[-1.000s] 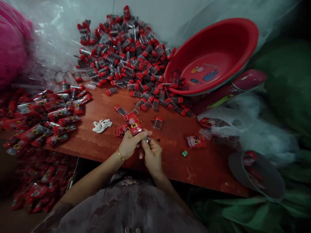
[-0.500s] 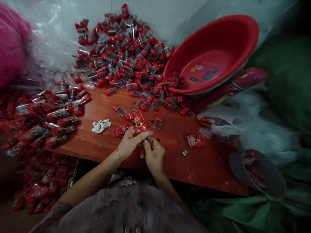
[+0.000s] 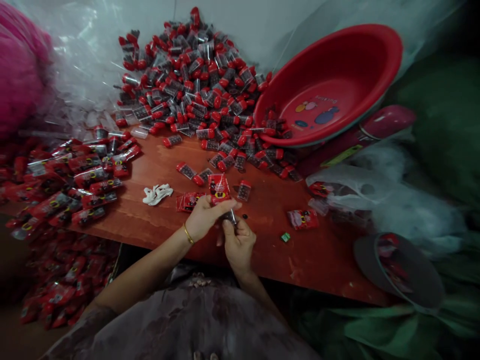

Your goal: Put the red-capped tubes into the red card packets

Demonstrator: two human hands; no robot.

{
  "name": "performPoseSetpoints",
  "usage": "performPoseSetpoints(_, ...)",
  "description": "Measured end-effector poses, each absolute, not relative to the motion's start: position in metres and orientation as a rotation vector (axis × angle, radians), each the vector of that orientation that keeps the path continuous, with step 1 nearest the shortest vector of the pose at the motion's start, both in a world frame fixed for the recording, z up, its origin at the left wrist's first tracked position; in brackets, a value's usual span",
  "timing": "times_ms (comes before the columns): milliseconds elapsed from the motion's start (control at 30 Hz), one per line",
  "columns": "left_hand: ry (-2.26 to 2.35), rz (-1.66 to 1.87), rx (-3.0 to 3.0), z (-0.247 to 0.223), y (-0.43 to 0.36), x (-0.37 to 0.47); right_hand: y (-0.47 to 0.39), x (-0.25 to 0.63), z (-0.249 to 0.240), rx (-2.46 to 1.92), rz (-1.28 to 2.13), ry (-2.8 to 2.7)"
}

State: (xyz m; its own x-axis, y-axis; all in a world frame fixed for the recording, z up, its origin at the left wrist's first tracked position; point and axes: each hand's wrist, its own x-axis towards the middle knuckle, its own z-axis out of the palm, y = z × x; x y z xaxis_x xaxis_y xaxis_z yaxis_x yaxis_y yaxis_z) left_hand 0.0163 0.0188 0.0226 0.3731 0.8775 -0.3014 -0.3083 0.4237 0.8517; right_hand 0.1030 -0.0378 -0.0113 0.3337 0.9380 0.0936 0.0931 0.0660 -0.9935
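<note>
My left hand (image 3: pixel 202 218), with a gold bracelet at its wrist, is closed on a small red printed packet (image 3: pixel 218 187) that sticks up above the fingers. My right hand (image 3: pixel 240 244) is closed just beside it, pinching a small clear bottle with dark contents (image 3: pixel 230 217). The fingers hide most of that bottle, and I cannot tell whether its end is inside the packet. Several flat red packets (image 3: pixel 186 201) lie behind my left hand. A red-capped bottle (image 3: pixel 244 190) stands or lies just beyond my hands.
A large heap of red-capped bottles (image 3: pixel 187 85) covers the back of the table (image 3: pixel 157 225). Filled red packets (image 3: pixel 90 177) are piled at left. A tilted red basin (image 3: pixel 337 95) rests at right. White finger cots or scraps (image 3: pixel 157 194) and a green sachet (image 3: pixel 285 237) lie on the wood.
The red packet in my left hand has turned more upright. The bottle between my hands shows a little more. Both hands stay nearly in place.
</note>
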Motion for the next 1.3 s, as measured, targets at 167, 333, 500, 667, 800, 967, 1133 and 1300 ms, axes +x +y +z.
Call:
performPoseSetpoints(167, 0.833, 0.813, 0.857, 0.020, 0.010, 0.024, -0.036, 0.105, -0.017, -1.304, 0.997, -0.945)
performPoseSetpoints(333, 0.861, 0.988, 0.890, 0.014, 0.009, 0.026, -0.030, 0.112, -0.022, -1.305, 1.000, -0.902)
performPoseSetpoints(500, 0.972, 1.096, 1.312, 0.003, 0.022, 0.019, -0.030, 0.135, -0.036, -1.484, 0.712, -1.127)
performPoseSetpoints(667, 0.960, 0.934, 1.571, -0.020, 0.026, 0.018, -0.021, 0.171, -0.045, -1.503, 0.549, -1.341)
performPoseSetpoints(800, 1.020, 0.862, 1.708, -0.035, 0.023, 0.020, -0.013, 0.186, -0.047, -1.401, 0.515, -1.515)
performPoseSetpoints(967, 1.054, 0.835, 1.875, -0.041, 0.021, 0.021, -0.015, 0.191, -0.051, -1.395, 0.368, -1.621)
performPoseSetpoints(1133, 1.101, 0.793, 2.021, -0.045, 0.018, 0.024, -0.021, 0.195, -0.050, -1.385, 0.310, -1.645)
performPoseSetpoints(1300, 1.127, 0.794, 2.076, -0.049, 0.016, 0.025, -0.018, 0.197, -0.050, -1.378, 0.205, -1.721)
